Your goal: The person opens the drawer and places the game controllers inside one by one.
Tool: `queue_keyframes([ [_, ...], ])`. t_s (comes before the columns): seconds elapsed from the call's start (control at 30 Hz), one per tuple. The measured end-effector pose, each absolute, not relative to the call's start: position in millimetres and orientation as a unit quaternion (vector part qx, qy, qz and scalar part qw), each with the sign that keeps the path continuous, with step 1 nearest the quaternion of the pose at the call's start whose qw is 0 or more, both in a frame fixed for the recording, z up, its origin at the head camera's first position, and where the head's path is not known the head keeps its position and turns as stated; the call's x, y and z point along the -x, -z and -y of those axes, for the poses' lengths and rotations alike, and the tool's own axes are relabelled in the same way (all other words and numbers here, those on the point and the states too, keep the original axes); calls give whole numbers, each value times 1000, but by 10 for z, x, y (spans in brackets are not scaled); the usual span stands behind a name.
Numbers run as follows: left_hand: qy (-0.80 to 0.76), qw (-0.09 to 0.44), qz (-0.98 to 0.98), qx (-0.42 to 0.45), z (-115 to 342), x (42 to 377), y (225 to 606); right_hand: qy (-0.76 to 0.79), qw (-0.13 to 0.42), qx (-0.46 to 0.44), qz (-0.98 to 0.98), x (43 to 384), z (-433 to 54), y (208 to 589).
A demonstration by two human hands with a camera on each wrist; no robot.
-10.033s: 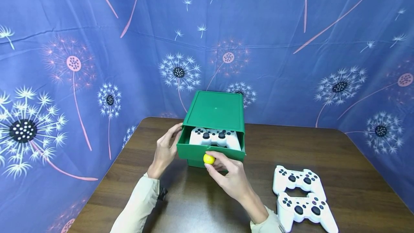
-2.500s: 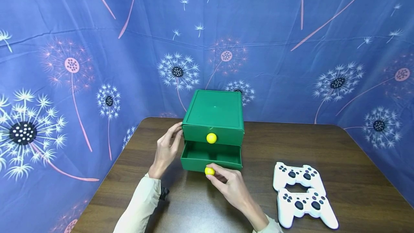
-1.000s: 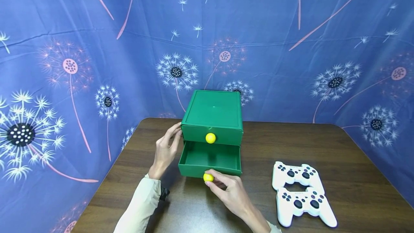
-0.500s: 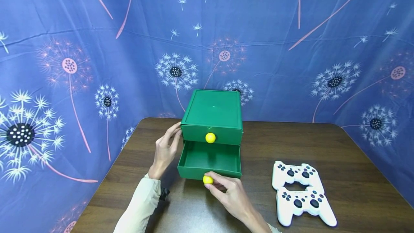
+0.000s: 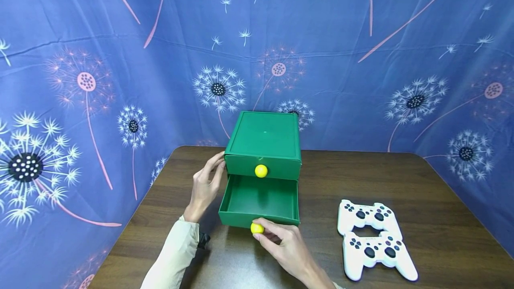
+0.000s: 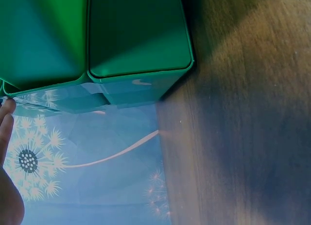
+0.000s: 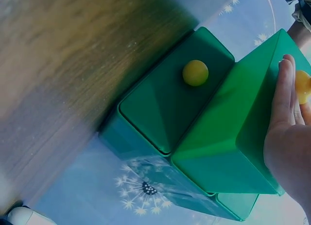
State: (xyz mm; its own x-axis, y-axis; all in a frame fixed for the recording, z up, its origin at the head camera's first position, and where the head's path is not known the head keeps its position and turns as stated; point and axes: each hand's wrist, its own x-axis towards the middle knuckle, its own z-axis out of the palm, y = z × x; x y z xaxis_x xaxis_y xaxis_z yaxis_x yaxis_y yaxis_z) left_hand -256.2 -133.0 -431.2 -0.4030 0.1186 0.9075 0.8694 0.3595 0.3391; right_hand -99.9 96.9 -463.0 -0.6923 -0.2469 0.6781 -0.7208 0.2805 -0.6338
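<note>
A green two-drawer unit (image 5: 263, 137) stands on the table in the head view. Its upper drawer front, with a yellow knob (image 5: 261, 171), sits flush in the unit. Beneath it the lower drawer (image 5: 261, 200) is pulled well out, and nothing lies on its visible floor. My right hand (image 5: 287, 244) pinches the lower drawer's yellow knob (image 5: 257, 228) between thumb and fingers. My left hand (image 5: 205, 186) rests its fairly straight fingers against the unit's left side near the front edge. The right wrist view shows the right hand (image 7: 289, 123) at a yellow knob (image 7: 303, 86).
Two white game controllers (image 5: 371, 220) lie on the brown wooden table (image 5: 353, 173) to the right, one touching the other from behind. A blue cloth (image 5: 337, 57) with a dandelion print hangs behind and left of the table.
Ten seconds ago the upper drawer was out with a white controller inside; now it is shut. The right hand has moved to the lower knob and drawn that drawer towards me. The left hand stays put.
</note>
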Motion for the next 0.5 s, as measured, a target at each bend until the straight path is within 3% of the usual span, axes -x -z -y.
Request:
queue_keyframes([
  [0.5,443,420,712,346,1333,2571,4326,-509,212,-310,775,926,-995,4622],
])
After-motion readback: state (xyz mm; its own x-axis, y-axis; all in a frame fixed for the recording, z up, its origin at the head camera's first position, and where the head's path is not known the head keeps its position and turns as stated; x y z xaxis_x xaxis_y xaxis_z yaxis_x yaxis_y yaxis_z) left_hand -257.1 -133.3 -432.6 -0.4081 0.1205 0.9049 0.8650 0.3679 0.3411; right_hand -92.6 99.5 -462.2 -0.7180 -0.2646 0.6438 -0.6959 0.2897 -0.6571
